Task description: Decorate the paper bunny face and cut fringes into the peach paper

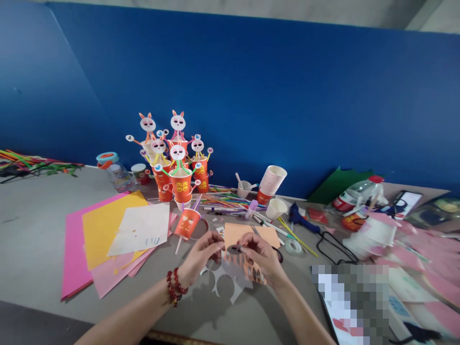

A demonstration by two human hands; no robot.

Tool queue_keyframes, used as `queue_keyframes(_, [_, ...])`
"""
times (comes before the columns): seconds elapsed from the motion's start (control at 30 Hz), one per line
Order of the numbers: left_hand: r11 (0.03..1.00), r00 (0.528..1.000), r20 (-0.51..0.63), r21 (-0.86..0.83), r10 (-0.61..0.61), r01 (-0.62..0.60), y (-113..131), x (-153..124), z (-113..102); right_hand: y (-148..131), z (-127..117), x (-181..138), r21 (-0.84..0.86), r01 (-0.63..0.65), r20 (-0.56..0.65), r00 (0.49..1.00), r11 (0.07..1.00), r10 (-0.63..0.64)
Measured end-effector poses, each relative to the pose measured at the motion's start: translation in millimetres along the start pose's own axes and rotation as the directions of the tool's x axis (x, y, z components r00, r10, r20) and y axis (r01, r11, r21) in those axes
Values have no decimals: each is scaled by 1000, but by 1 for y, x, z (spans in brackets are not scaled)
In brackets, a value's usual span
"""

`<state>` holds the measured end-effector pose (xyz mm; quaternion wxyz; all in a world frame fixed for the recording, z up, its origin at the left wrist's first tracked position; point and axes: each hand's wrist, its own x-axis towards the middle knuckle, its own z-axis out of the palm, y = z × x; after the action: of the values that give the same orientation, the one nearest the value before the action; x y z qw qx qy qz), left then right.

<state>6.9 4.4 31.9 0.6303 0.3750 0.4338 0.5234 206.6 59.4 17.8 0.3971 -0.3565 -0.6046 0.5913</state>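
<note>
Between thumb and fingers, my right hand (260,256) pinches a small round paper cutout (234,249). It looks grey in shadow, with dark marks like eyes. Close to its left edge is my left hand (206,250), fingers curled and fingertips together; whatever they grip is too small to make out. Below both hands lies a sheet of white paper (225,286) with round holes cut from it. An orange paper sheet (268,235), its lower part cut into, lies behind and under my right hand. Left of my left hand, an orange-red paper cup (187,224) is tipped over with straws through it.
Rabbit-faced cup figures (180,179) stand stacked at the back. Colored paper sheets (88,230) spread at left. Beyond my right hand are a tape roll (293,247), a blue glue gun (304,221) with its cable, a leaning cup stack (272,183) and a plastic bottle (354,194).
</note>
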Motion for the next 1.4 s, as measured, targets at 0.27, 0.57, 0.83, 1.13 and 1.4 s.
queue_keyframes(0.27, [992, 996, -16, -93, -88, 86, -38, 15, -7, 19, -3, -1, 237, -397, -29, 909, 887, 415])
queue_keyframes(0.57, [994, 998, 6, 87, -62, 61, -49, 15, -12, 19, -6, -4, 285, -435, -39, 885, 854, 464])
queue_keyframes(0.83, [954, 998, -26, 297, 53, -42, -49, 9, -7, 24, 2, -7, 352, -455, 28, 879, 818, 477])
queue_keyframes(1.13, [957, 994, -13, 270, 109, -102, -44, 8, -1, 23, 10, -11, 356, -452, 78, 886, 818, 456])
queue_keyframes(1.4, [970, 1000, -19, 243, -6, 11, -42, 7, -1, 18, 18, -14, 284, -463, 39, 881, 840, 472])
